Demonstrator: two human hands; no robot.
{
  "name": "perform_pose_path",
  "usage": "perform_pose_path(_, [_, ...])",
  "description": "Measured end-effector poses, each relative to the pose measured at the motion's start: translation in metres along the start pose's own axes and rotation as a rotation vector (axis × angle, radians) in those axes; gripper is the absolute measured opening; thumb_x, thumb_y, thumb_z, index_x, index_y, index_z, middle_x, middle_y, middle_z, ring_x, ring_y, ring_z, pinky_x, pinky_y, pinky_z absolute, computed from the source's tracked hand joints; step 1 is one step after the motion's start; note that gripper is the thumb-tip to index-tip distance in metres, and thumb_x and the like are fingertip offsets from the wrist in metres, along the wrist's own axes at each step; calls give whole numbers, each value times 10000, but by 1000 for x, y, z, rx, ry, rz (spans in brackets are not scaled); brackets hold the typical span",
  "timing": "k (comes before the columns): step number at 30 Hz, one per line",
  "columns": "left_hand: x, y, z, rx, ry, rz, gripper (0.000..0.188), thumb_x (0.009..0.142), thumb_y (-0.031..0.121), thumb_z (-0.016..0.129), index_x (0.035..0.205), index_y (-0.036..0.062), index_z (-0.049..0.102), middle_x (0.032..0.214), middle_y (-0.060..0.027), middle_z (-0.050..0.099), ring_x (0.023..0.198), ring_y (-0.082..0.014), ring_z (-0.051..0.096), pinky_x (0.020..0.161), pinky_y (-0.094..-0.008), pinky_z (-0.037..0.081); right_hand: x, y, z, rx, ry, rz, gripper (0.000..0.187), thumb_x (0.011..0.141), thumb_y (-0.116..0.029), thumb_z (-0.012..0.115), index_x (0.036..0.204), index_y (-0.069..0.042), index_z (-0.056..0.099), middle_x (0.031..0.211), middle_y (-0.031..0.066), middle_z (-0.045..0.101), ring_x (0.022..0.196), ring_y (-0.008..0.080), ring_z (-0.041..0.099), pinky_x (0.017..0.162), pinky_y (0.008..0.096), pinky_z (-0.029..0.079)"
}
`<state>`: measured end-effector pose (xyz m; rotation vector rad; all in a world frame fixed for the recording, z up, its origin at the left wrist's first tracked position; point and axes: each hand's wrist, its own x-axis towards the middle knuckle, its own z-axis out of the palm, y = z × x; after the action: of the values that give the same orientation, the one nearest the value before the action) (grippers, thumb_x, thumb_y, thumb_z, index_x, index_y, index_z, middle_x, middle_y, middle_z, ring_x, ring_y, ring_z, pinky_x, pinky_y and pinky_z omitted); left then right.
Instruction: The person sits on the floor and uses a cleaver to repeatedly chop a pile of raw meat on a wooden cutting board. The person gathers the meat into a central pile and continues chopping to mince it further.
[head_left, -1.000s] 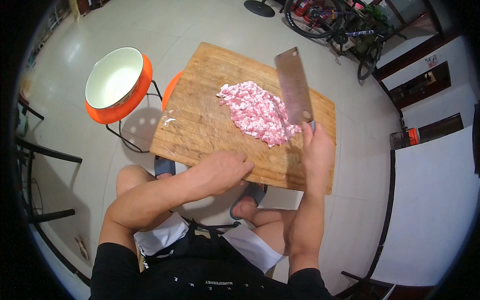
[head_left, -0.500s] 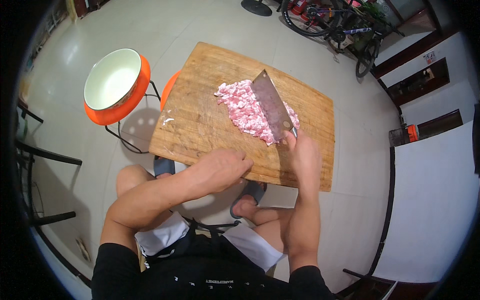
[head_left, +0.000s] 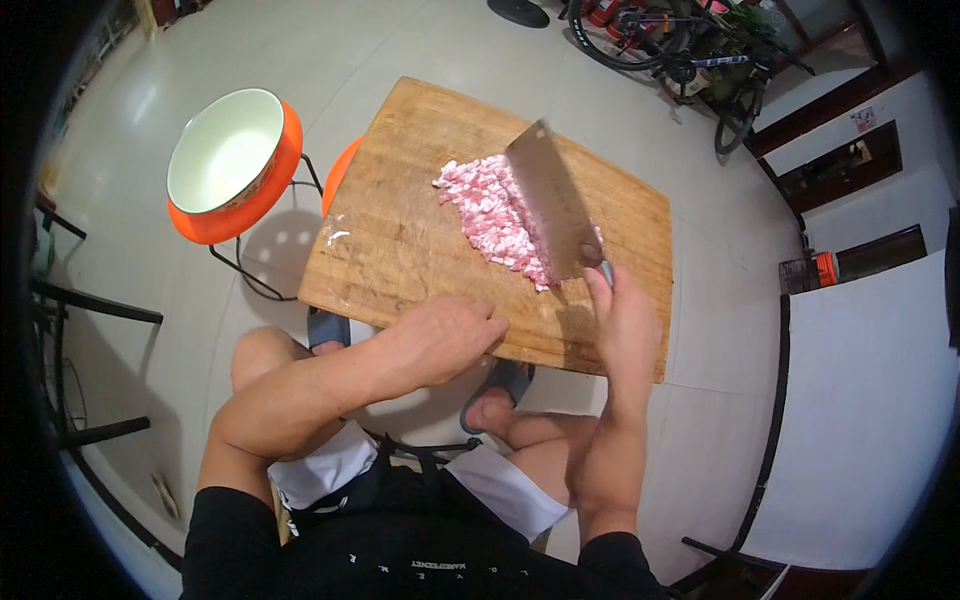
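Observation:
My right hand [head_left: 628,312] is closed round the handle of a broad cleaver [head_left: 550,195], whose blade is tilted over the right part of the chopped meat [head_left: 492,218]. The meat is pink and white, in small bits spread in a rough slab. It lies on a thick wooden cutting board [head_left: 390,225]. My left hand [head_left: 447,335] grips the board's near edge, with part of its fingers hidden from sight. Part of the meat at the right is covered by the blade.
A white enamel bowl [head_left: 222,160] stands on an orange stool [head_left: 205,228] left of the board. Another orange seat [head_left: 340,175] shows under the board's left edge. Bicycles [head_left: 690,65] stand at the far right. Black metal legs [head_left: 100,302] are at the left.
The cleaver has lifted slightly and shifted right with my right hand, and its blade leans more to the right. My left hand stays at the board's near edge.

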<state>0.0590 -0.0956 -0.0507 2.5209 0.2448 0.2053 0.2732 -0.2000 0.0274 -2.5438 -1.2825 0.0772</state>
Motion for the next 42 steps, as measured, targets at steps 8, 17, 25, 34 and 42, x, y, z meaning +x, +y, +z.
perform_pose_path(8, [1,1,-2,16,3,5,278,899,202,787,1065,52,622,1005,-157,650,995,-385,682,868,-486,542,2,5,16,-75,-42,-64,423,1069,-455,622,1048,-38,692,934,259,736,883,496,699,748,600,519])
perform_pose_path(17, [1,1,-3,11,10,23,270,899,197,782,1057,53,618,1002,-157,650,993,-385,681,864,-488,541,-4,-1,25,-100,-70,-66,418,1072,-452,618,1073,-41,691,878,252,743,841,498,707,724,594,524])
perform_pose_path(25, [0,0,-1,21,13,6,273,893,200,788,1055,57,621,989,-154,651,982,-387,685,856,-490,544,-10,5,8,-39,-20,-67,388,1073,-443,618,1080,-62,695,885,269,732,842,497,703,731,601,521])
perform_pose_path(34, [0,-1,3,22,26,9,279,888,199,792,1054,55,619,985,-156,653,969,-392,690,845,-491,548,-10,-8,4,8,-19,-21,427,1078,-455,606,1029,-35,667,880,266,727,848,497,702,734,605,519])
perform_pose_path(42, [-1,2,-3,14,26,10,266,893,194,787,1048,58,618,986,-154,646,986,-386,683,855,-491,543,-6,-16,8,-51,-37,-78,413,1078,-445,608,1035,-37,662,847,252,729,823,503,701,728,608,519])
